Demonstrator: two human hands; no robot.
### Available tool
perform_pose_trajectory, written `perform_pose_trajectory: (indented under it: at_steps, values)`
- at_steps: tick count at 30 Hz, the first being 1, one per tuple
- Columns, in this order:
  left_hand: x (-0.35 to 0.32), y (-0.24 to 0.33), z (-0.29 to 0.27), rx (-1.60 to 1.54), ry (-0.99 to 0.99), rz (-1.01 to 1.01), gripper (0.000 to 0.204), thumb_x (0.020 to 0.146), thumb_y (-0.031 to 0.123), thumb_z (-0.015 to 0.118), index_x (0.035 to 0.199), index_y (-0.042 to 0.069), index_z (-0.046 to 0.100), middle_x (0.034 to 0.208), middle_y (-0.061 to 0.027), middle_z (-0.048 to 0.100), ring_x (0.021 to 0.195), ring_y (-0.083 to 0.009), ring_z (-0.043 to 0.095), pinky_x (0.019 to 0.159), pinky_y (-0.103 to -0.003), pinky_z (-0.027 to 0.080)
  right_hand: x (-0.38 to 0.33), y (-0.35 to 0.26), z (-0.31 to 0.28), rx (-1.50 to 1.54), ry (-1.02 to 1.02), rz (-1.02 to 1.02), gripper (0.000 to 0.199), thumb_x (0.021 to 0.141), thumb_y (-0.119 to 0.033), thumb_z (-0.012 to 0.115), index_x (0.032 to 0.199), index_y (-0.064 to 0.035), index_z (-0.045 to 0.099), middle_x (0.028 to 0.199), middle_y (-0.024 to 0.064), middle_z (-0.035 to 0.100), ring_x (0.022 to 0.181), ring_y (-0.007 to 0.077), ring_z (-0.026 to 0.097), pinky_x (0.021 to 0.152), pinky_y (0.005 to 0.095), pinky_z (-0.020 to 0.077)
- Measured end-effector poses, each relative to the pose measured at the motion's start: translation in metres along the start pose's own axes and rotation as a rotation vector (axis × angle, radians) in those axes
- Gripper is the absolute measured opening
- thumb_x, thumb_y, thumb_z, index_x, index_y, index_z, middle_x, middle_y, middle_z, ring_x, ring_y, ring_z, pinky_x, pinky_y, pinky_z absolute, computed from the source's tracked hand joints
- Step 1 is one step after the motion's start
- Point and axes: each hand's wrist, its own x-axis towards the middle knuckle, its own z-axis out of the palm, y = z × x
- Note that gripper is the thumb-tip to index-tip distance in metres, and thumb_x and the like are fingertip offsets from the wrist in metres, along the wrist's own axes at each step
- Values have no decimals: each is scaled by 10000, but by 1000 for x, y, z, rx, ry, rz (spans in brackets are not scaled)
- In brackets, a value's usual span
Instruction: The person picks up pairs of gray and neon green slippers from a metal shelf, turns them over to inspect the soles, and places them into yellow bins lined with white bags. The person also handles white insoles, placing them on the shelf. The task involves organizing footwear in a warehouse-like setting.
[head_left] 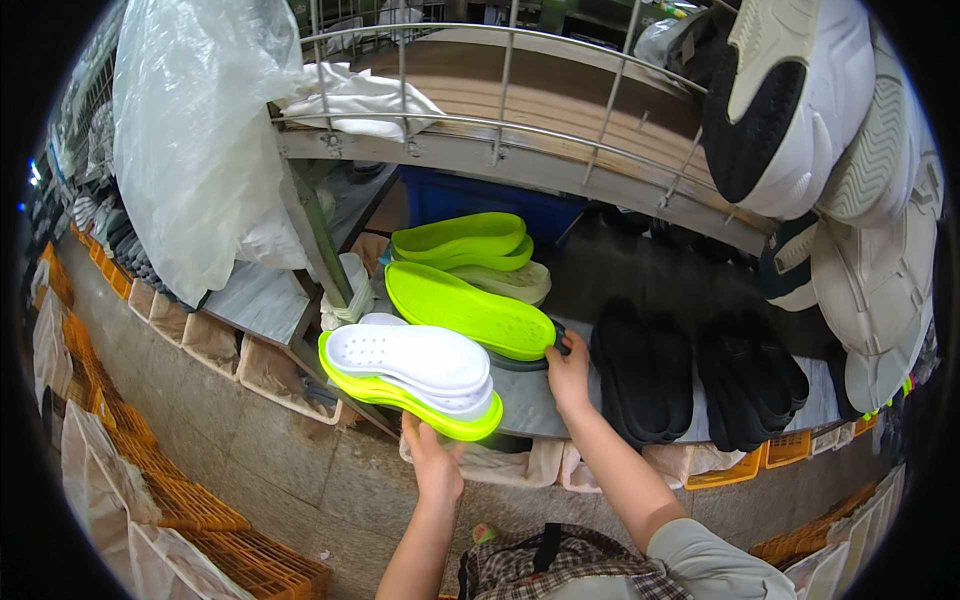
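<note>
My left hand (434, 464) grips, from below, a neon green shoe sole (452, 420) with white soles (410, 356) lying on top of it. The upper white one has small holes at one end. My right hand (568, 376) is closed on the right end of a dark sole (560, 340). Over that dark sole lies another neon green sole (470, 308), touching or nearly touching my fingers. Behind them are a further neon green sole (455, 238) and a pale greenish sole (512, 283). My right fingertips are partly hidden.
Black soles (640, 380) stand in rows along the grey shelf (822, 402). White shoes (790, 120) hang at the upper right. A wire rail (510, 130) crosses above, with clear plastic sheeting (200, 130) at left. Orange baskets (190, 480) line the floor.
</note>
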Motion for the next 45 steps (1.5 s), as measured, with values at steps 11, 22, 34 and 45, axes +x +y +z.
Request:
perform_pose_trajectory:
  at_steps: [11,22,34,45]
  values:
    - [-10,-4,-1,47,1,-14,563,979,357,336,1438,165,72,1485,-118,96,1341,-293,197,938,-562,382,61,-70,-5,-187,-518,337,345,813,-164,622,1084,27,527,638,83,573,408,124,496,344,254,367]
    - [-12,11,-5,212,93,126,631,952,412,392,1446,143,106,1482,-73,184,1287,-231,306,807,-387,439,81,-151,-108,41,-495,232,293,886,-253,459,1002,-11,579,718,78,600,485,142,547,405,254,458]
    - [-21,11,-4,236,260,312,495,956,298,414,1377,95,252,1418,-86,273,1211,-197,353,850,-322,361,36,-138,-169,543,-752,681,224,946,-203,420,1061,-28,500,706,72,583,431,134,525,401,240,487]
    - [-74,45,38,202,-324,405,613,844,38,543,1373,29,234,1323,-155,407,1184,-267,449,875,-339,473,-60,-190,-171,170,-866,9,527,786,20,536,1270,-30,335,1126,130,504,824,146,598,602,228,519]
